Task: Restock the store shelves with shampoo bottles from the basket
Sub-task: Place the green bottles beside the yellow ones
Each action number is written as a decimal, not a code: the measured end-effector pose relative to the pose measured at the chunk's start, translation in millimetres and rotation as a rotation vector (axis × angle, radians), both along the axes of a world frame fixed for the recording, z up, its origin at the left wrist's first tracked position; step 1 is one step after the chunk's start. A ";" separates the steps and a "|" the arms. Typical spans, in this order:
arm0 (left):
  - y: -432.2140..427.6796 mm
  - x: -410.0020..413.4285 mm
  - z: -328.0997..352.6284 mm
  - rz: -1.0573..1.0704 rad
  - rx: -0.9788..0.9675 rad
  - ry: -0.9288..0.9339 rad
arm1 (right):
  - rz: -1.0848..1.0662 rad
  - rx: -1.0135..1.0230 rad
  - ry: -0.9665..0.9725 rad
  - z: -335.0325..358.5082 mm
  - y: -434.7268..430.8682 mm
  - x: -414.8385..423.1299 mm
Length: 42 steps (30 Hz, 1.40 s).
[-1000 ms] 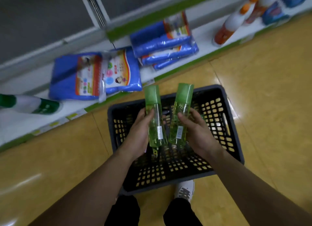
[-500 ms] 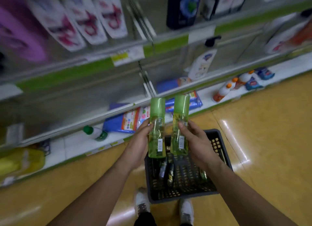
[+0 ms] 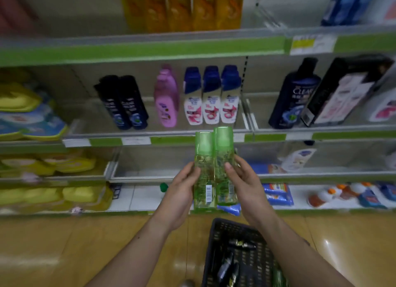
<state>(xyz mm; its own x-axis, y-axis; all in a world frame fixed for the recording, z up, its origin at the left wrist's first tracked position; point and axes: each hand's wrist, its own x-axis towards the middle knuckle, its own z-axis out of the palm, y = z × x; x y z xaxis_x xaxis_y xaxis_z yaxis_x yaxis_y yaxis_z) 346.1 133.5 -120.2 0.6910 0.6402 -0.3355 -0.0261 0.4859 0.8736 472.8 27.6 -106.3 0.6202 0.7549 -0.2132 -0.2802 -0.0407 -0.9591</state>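
Two clear green shampoo bottles stand upright side by side in front of me. My left hand (image 3: 182, 192) grips the left green bottle (image 3: 203, 158). My right hand (image 3: 244, 184) grips the right green bottle (image 3: 224, 149). Their caps reach the green edge strip of the middle shelf (image 3: 171, 140). The dark plastic basket (image 3: 216, 233) sits on the floor below my right forearm, with dark sachets and something green inside. On that shelf stand black, pink and blue-capped white shampoo bottles (image 3: 211, 98).
Below the middle shelf lies a shelf (image 3: 150, 171) with bare room at its centre. Yellow packs (image 3: 53, 162) fill the left side. Blue packs (image 3: 276, 193) and orange-white bottles (image 3: 327, 195) lie on the bottom shelf. Wooden-look floor (image 3: 64, 248) spreads to the left.
Both hands have lifted the two green bottles from above the basket up to the shelf front. My view has tilted up from the floor to the shelves.
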 end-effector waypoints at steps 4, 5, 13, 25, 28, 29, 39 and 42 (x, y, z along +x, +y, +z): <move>4.1 -20.7 26.3 0.068 0.051 0.001 | 0.112 0.021 -0.009 22.9 17.9 -14.7; 5.8 -24.9 34.5 0.095 0.047 -0.002 | 0.154 0.031 0.000 29.1 21.7 -18.9; 32.0 -51.2 118.3 0.217 0.235 -0.057 | 0.272 0.121 0.148 94.9 67.3 -49.6; 153.6 -88.1 194.2 0.302 0.241 -0.151 | 0.264 0.225 0.221 165.6 164.2 -67.3; 174.8 -91.3 207.5 0.302 0.283 -0.104 | 0.216 0.219 0.137 178.4 190.4 -78.8; 183.1 -91.0 210.7 0.307 0.320 -0.116 | 0.211 0.215 0.097 182.5 199.4 -82.0; 305.8 -68.7 283.8 0.409 0.725 -0.008 | 0.159 0.255 -0.239 255.3 293.0 -58.5; 335.1 -54.7 291.4 0.383 0.825 0.038 | 0.152 0.211 -0.393 269.2 318.1 -45.5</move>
<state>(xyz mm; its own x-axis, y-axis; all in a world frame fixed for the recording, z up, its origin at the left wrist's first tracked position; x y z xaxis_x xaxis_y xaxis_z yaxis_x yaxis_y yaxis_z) 291.4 468.6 171.2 0.3791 0.8708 0.3131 -0.0207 -0.3303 0.9437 427.3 345.6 162.9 0.5025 0.8449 0.1836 0.0998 0.1543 -0.9830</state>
